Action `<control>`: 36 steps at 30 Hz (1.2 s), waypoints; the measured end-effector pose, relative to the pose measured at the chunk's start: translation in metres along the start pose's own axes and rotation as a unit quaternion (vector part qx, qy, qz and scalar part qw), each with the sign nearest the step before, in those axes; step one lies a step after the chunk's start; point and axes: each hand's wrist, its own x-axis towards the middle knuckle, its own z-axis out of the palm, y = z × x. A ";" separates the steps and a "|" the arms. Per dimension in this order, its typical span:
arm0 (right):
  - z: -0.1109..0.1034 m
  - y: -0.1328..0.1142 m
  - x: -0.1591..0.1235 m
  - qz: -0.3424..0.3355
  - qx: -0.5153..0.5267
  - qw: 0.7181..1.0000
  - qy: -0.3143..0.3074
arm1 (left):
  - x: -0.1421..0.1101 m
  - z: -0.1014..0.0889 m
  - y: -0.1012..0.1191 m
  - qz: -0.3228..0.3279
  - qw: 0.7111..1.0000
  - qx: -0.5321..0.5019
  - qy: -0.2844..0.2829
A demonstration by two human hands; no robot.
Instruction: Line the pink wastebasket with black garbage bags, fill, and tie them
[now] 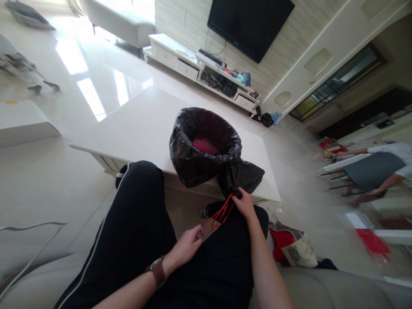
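Observation:
On the edge of the white coffee table [141, 122], a trash can [206, 146] with pink perforated sides inside is lined with a black plastic bag [183, 159]. Beside it on the right is a second black garbage bag [251, 176], gathered at its near end. My right hand [245, 204] is closed around that gathered end. Red drawstring [222, 212] loops stretch from there toward me. Lower and to the left, my left hand [188, 245] is closed on the far end of these loops, just above my lap. A brown-strapped watch is on my left wrist.
A TV cabinet [180, 60] with cluttered shelves stands along the wall under a television [249, 25]. To the right, a person in a grey skirt [375, 169] is near a chair and a table. A cloth bag [299, 249] rests right of my legs, beside the sofa [325, 287].

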 end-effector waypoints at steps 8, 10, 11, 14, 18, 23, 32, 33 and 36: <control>0.013 -0.029 -0.028 0.000 0.254 0.967 0.036 | 0.012 -0.010 0.026 0.105 0.979 -0.041 0.170; 0.013 -0.029 -0.025 0.004 0.270 0.962 0.035 | 0.021 -0.019 0.045 0.150 0.968 -0.004 0.202; 0.014 -0.029 -0.023 0.009 0.279 0.960 0.040 | 0.026 -0.023 0.055 0.175 0.963 0.023 0.205; 0.015 -0.028 -0.020 0.025 0.330 0.942 0.060 | 0.042 -0.030 0.083 0.236 0.953 0.121 0.146; 0.016 -0.025 -0.023 0.032 0.356 0.929 0.098 | 0.063 -0.023 0.094 0.272 0.928 0.253 0.033; 0.017 -0.014 -0.030 0.047 0.456 0.884 0.088 | 0.110 -0.025 0.082 0.306 0.878 0.368 0.022; 0.019 -0.017 -0.046 0.049 0.559 0.826 0.050 | 0.130 -0.046 0.098 0.298 0.890 0.346 0.015; 0.018 -0.019 -0.046 0.055 0.552 0.830 0.049 | 0.129 -0.045 0.096 0.293 0.896 0.333 0.020; 0.015 -0.028 -0.048 0.070 0.514 0.852 0.068 | 0.126 -0.042 0.090 0.288 0.910 0.297 0.031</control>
